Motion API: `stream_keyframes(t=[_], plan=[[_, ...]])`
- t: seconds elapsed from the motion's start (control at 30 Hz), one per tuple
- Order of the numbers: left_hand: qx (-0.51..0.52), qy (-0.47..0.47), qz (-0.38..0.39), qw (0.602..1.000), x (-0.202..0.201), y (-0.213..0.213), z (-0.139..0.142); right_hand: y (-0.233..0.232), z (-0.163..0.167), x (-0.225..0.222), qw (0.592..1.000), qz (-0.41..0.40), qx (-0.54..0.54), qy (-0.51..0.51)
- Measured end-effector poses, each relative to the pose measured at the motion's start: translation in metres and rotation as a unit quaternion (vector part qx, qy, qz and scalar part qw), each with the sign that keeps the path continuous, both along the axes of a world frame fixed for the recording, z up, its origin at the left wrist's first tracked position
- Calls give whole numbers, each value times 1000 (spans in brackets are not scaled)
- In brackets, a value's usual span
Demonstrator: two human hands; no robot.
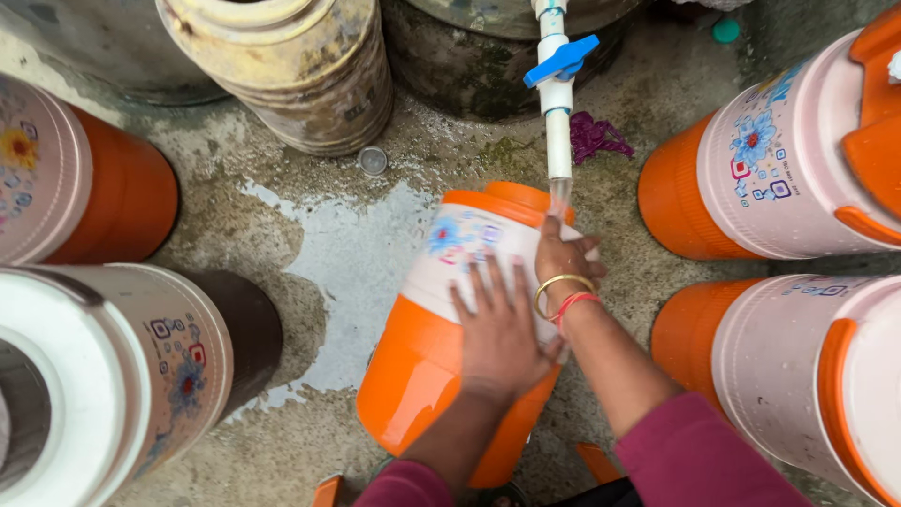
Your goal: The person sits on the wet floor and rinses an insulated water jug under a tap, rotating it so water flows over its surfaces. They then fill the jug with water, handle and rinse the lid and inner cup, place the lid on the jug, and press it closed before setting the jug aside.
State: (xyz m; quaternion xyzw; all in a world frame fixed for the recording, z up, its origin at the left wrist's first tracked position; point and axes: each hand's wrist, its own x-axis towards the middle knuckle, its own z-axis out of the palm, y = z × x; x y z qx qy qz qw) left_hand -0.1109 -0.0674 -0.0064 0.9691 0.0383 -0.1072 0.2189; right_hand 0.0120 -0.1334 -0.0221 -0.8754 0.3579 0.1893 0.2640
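An orange and pale pink water jug with a flower print lies tilted on the wet concrete floor, its top under a white pipe that has a blue tap handle. Water runs from the pipe end onto the jug's upper edge. My left hand lies flat on the jug's side with fingers spread. My right hand, with a gold bangle and red thread at the wrist, grips the jug's top edge under the water stream.
Similar orange and pink jugs stand at the right, lower right and upper left; a brown one sits lower left. Old drums stand behind. A small metal cap and purple cloth lie on the floor.
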Motion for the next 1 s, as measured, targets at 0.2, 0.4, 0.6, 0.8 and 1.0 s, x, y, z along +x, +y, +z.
stream_keyframes(t=[0.2, 0.4, 0.6, 0.8, 1.0], plan=[[72, -38, -204, 976, -25, -47, -21, -41, 1, 21, 945, 293, 63, -130], [47, -139, -238, 960, -36, -46, -44, -78, -10, 30, 960, 275, 48, -37], [-16, -61, -142, 988, -20, -17, -36, -91, -19, 42, 965, 140, 199, -101], [-3, -40, -140, 989, -18, -15, -23, -123, -19, 40, 992, 32, 62, -109], [-4, 7, -96, 995, -4, 14, -31, -139, -8, 23, 968, 231, -93, -31]])
